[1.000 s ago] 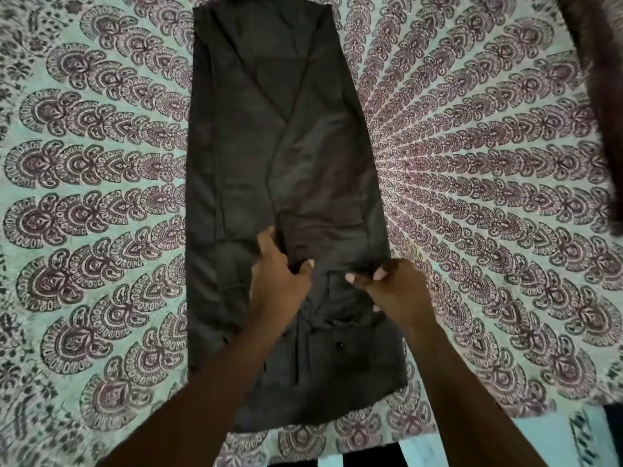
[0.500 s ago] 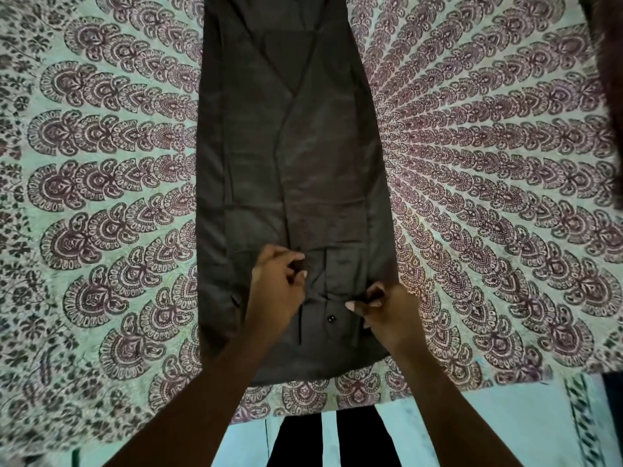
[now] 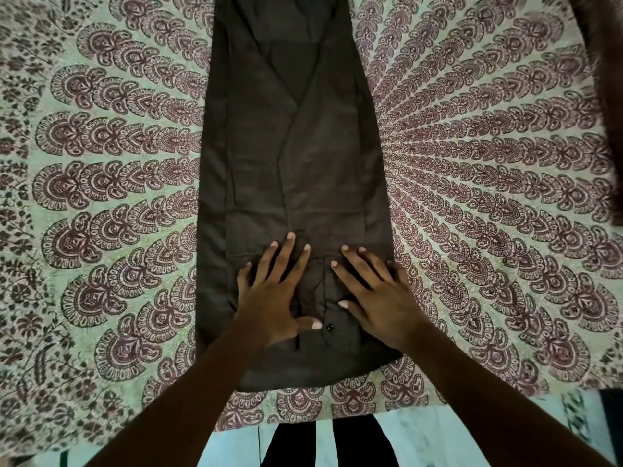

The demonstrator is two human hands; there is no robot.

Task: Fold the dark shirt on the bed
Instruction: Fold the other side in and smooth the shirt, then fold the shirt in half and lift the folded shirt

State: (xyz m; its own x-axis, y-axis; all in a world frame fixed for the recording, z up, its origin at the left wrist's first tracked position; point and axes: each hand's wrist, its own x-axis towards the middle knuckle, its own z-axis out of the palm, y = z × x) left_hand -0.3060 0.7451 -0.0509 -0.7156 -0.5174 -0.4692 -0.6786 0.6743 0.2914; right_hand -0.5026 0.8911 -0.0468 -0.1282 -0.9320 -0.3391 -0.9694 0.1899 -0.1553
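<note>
The dark shirt (image 3: 296, 146) lies flat on the bed as a long narrow strip, its sides folded inward and a sleeve crossing diagonally over the middle. Its near end reaches almost to the bed's front edge. My left hand (image 3: 273, 291) lies flat on the shirt's lower part with fingers spread and straight. My right hand (image 3: 374, 294) presses flat beside it, a little to the right, fingers straight too. A small dark button (image 3: 329, 327) shows between the two hands.
The bed is covered by a pale green sheet (image 3: 488, 197) printed with maroon paisley rings. A dark brown cloth (image 3: 603, 96) hangs in at the top right. Below the bed's front edge are light floor tiles (image 3: 421, 433) and my dark-clad legs (image 3: 323, 443).
Both hands let go of the fabric they were pinching and now lie flat with straight fingers on the shirt. The camera view shifted so the shirt sits higher in the frame.
</note>
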